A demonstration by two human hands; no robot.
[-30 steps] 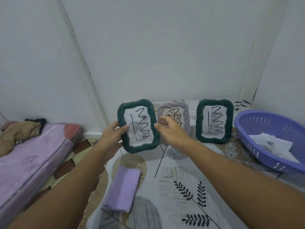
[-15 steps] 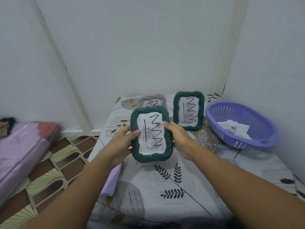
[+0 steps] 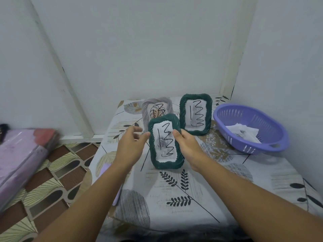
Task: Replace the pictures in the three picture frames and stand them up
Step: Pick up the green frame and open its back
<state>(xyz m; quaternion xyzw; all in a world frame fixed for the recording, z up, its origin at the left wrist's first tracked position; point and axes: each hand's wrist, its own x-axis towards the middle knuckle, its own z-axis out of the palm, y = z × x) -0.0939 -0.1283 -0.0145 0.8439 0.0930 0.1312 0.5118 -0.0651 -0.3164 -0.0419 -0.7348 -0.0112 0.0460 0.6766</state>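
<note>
Head view: at frame centre the right hand (image 3: 187, 147) holds a green frame (image 3: 165, 143) upright by its right edge, grip closed around it. The left hand (image 3: 130, 147) hovers beside its left edge, grip loose. Behind stand a grey frame (image 3: 157, 109) and another green one (image 3: 195, 113) on the counter (image 3: 192, 203).

Plain pale walls (image 3: 139, 49) meet in a corner behind the table (image 3: 192, 198), which wears a leaf-print cloth. The floor (image 3: 52, 180) is tiled in brown and cream arches. A mattress (image 3: 19, 158) in lilac plastic lies at the left. Light is soft, even.
</note>
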